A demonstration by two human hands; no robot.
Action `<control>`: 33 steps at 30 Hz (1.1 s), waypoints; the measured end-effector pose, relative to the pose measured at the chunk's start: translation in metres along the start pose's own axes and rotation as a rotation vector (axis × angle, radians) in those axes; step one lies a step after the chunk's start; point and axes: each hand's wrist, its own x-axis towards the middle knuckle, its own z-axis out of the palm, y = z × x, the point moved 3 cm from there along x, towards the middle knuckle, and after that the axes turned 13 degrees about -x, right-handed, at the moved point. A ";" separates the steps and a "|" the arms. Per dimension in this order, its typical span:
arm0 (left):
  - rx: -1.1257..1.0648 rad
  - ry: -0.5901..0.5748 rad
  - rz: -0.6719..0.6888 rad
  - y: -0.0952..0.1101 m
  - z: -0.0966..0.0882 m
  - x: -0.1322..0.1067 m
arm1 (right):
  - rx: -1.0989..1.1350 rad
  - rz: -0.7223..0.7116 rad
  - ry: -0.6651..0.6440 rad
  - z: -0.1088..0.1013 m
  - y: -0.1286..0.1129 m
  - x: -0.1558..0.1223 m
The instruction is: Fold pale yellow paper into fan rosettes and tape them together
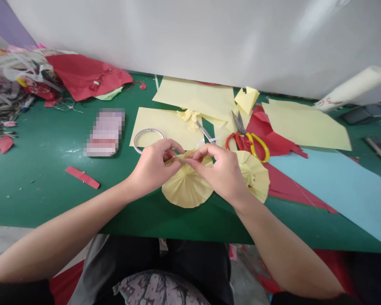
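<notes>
My left hand [154,166] and my right hand [220,169] meet over a pleated yellow paper fan [186,188] that lies near the front edge of the green table [51,186]. Both hands pinch the fan's top edge, fingers closed on the folded paper. A second pleated yellow fan [255,174] lies just right of my right hand, partly hidden by it. A roll of clear tape [146,137] sits just behind my left hand.
Scissors with red and yellow handles [247,137] lie behind my right hand on yellow paper sheets [190,99]. A blue sheet [336,186] and red paper [282,178] cover the right side. Red paper and scraps [82,74] pile at the far left. A red strip [82,177] lies at the left.
</notes>
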 end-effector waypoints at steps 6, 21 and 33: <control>-0.044 -0.024 -0.063 -0.001 0.001 0.000 | -0.029 -0.014 0.045 -0.002 0.000 0.001; -0.110 -0.043 -0.033 -0.003 0.004 -0.002 | -0.145 -0.037 0.091 -0.003 -0.003 0.000; -0.094 -0.025 0.017 0.001 0.004 -0.004 | -0.113 -0.066 0.099 -0.003 -0.002 0.001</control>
